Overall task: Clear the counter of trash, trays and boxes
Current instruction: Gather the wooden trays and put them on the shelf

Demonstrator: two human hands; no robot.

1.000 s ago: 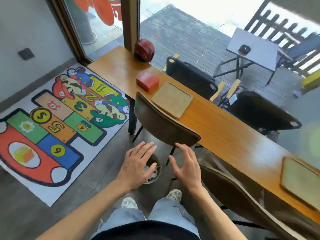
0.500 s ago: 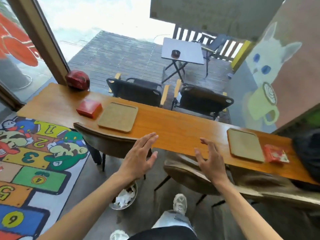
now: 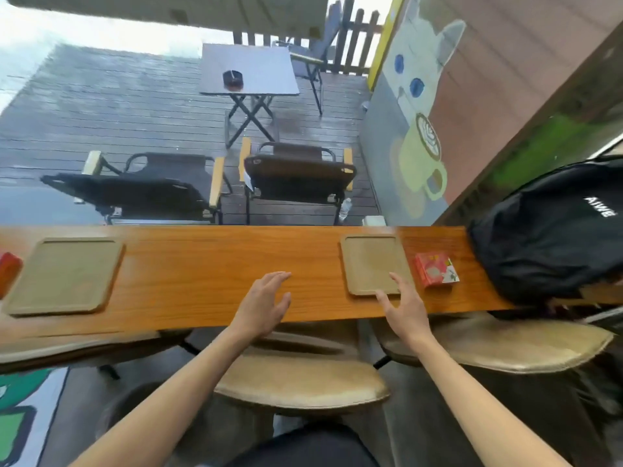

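A long wooden counter (image 3: 215,267) runs across the head view. On it lie a brown tray (image 3: 65,274) at the left and a second brown tray (image 3: 371,261) right of centre. A red and white carton (image 3: 436,273) lies just right of the second tray, and a red box (image 3: 8,269) shows at the far left edge. My left hand (image 3: 263,305) hovers over the counter's near edge, fingers straight, holding nothing. My right hand (image 3: 403,303) is spread over the near edge of the second tray, also empty.
A black backpack (image 3: 546,227) sits on the counter's right end. Padded stools (image 3: 296,379) stand under the near edge. Beyond the glass are dark folding chairs (image 3: 296,173) and a small grey table (image 3: 249,69).
My view swung right from the floor bin and mat to face the counter. Both hands rose and moved right; the right hand now reaches the second tray.
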